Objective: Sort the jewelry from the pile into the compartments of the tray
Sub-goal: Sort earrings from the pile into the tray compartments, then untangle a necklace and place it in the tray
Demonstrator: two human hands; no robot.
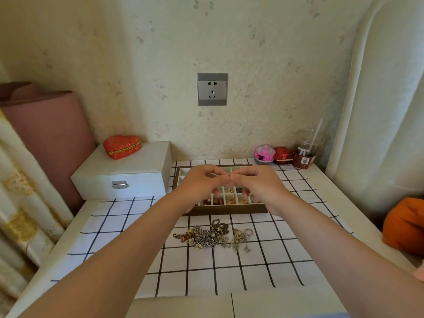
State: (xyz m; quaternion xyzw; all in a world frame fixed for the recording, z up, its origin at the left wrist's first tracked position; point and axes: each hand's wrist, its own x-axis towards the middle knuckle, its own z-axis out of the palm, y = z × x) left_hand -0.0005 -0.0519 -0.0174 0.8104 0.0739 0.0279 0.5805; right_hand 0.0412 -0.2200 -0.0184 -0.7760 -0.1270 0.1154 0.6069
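Observation:
A tangled pile of chains, rings and beaded pieces (212,236) lies on the checked cloth near me. Behind it stands a wooden tray (229,208) with small white compartments; a few near ones hold red beads and gold pieces. My left hand (202,183) and my right hand (257,183) hover above the tray, fingers curled, fingertips meeting at the middle. They seem to pinch something tiny between them, but the item is too small to make out. Both hands hide much of the tray.
A white jewelry box (121,173) with a red heart-shaped pouch (122,146) on top stands at the left. Small pink and red boxes (273,153) and a plastic cup with a straw (306,150) sit at the back right. An orange cushion (406,226) lies right.

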